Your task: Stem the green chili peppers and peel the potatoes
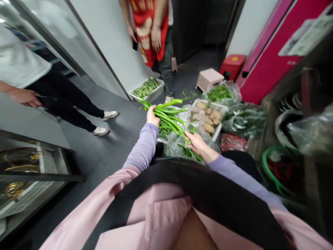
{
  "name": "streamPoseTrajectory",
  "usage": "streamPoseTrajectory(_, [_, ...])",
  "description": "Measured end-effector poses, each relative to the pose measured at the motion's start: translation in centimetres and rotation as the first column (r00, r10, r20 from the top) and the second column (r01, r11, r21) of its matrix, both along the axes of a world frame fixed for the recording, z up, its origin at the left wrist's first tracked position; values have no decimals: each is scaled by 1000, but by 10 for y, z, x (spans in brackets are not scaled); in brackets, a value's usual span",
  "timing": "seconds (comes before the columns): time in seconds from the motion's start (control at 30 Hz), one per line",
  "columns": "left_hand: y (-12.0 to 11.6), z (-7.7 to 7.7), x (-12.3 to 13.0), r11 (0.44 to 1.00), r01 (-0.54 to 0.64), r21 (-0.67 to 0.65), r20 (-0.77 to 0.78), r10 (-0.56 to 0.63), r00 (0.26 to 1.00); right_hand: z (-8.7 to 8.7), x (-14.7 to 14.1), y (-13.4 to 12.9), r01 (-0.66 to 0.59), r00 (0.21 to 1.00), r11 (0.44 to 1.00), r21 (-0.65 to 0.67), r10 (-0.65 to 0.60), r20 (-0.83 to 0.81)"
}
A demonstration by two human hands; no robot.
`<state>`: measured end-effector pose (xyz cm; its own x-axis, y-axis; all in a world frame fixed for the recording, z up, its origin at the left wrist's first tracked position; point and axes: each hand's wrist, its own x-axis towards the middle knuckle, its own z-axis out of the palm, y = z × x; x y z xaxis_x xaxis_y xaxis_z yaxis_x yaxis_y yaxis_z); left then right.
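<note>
Held out in front of me is a bunch of long, glossy green vegetable stalks [169, 116], with leafy tips at the left end. My left hand [153, 116] is closed round the bunch near those tips. At the lower right end, my right hand [197, 142] pinches the tip of one stalk between thumb and fingers. Beneath the bunch lie more thin green vegetables [164, 131] in a white basket, partly hidden by it. A clear plastic bag [174, 147] with greens sits just below my hands.
Potatoes [209, 119] fill a white basket at right, beside bagged greens [241, 118]. A basket of cut greens [147, 88], a pink stool [209, 78] and a red container [232, 66] stand farther off. One person in a red apron [145, 34] and another in white shoes [100, 131] stand nearby.
</note>
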<state>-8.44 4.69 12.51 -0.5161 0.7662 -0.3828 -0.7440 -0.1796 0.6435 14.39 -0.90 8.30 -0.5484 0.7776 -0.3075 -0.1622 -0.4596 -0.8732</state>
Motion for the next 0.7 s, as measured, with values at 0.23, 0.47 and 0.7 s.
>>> streamPoseTrajectory(0.23, [-9,25,1,962,-257,-88,52,262,964,-16,-5,-1,-160,987,978,-134,155,-47])
streamPoseTrajectory(0.47, [-19,24,11,934,-357,-17,-49,356,933,-10,-2,-8,-192,981,980,-48,192,3])
streamPoseTrajectory(0.7, [-29,30,19,925,-378,39,-75,380,922,-44,-14,-16,-71,986,988,134,50,160])
